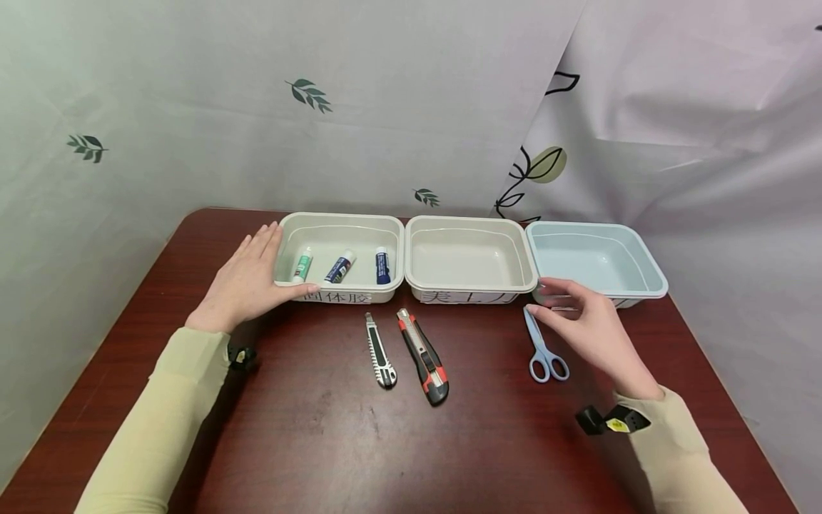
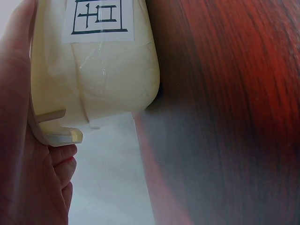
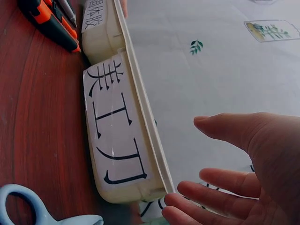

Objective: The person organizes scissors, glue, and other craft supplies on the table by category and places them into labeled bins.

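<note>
My left hand (image 1: 247,278) rests at the near left corner of the left white bin (image 1: 379,291), its thumb along the front rim and its straight fingers along the side. Inside that bin lie a green glue stick (image 1: 302,266) and two blue ones, a tilted glue stick (image 1: 340,268) and an upright-looking glue stick (image 1: 382,266). My right hand (image 1: 587,321) hovers by the front of the blue bin (image 1: 645,264), thumb and fingers parted with nothing between them. Below its thumb tip, blue scissors (image 1: 539,343) lie on the table, handles toward me.
A middle white bin (image 1: 472,290) stands between the other two, with a label on its front. Before the bins lie a slim silver-and-black utility knife (image 1: 379,350) and a larger red-and-black utility knife (image 1: 424,357). A patterned curtain (image 1: 359,143) hangs behind the table (image 1: 308,442).
</note>
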Tool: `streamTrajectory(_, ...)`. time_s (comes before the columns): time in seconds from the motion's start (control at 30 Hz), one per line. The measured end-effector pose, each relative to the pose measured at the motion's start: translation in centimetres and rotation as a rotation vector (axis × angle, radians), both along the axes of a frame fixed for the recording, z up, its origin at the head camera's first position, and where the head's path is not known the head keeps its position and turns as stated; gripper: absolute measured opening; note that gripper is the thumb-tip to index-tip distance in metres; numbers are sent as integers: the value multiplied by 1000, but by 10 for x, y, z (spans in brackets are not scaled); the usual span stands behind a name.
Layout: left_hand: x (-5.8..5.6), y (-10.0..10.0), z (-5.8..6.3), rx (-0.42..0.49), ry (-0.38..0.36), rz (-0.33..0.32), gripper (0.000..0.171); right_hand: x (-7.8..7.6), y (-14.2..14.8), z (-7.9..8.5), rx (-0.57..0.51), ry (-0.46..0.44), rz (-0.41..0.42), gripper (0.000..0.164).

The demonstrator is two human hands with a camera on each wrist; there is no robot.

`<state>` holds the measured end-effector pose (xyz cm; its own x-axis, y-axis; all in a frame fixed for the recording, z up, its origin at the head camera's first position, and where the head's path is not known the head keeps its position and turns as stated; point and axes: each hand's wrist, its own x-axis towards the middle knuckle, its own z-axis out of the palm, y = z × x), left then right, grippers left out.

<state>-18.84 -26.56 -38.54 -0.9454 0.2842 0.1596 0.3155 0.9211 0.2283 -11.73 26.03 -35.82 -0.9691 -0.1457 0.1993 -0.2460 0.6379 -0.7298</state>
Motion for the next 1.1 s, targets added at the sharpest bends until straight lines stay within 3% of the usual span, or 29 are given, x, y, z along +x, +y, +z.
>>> streamTrajectory(1.1,-1,0,-1,-5,6,-4,124,2,-30,-17,-51,-122,76,54)
